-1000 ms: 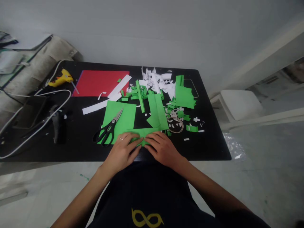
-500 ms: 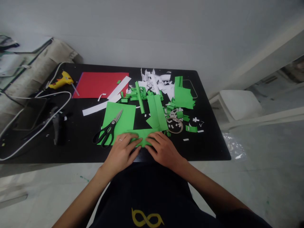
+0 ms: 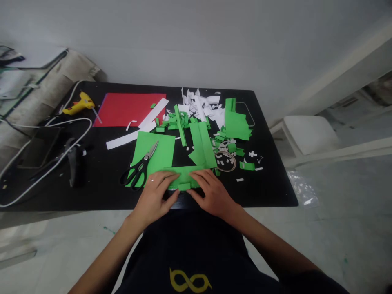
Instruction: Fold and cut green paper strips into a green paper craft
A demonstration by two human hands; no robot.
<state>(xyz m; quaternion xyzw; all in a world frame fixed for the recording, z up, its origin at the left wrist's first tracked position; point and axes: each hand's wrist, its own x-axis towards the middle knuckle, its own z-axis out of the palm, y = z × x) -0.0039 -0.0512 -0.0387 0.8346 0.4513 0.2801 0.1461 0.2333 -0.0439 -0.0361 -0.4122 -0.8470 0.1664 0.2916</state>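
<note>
A strip of green paper (image 3: 183,174) lies across the front of the table, its near edge folded up into a small flap between my hands. My left hand (image 3: 157,192) holds the strip's left part, thumb at the near edge and fingers on top. On the right part, my right hand (image 3: 211,191) grips the same paper, its thumb by the fold. Black-handled scissors (image 3: 142,166) rest on a green sheet (image 3: 163,147) left of the strip. Another folded green piece (image 3: 202,143) lies just beyond my right hand.
A red sheet (image 3: 128,110), white strips (image 3: 125,139) and a yellow glue gun (image 3: 80,104) lie at the left. Green and white scraps (image 3: 199,106) pile up behind. A tape ring (image 3: 226,161) sits at the right. A black stapler-like tool (image 3: 73,161) and a white cable (image 3: 70,147) lie far left.
The near edge of the green strip has come up into a visible fold between my hands. My fingers have shifted slightly apart; the other things stay put.
</note>
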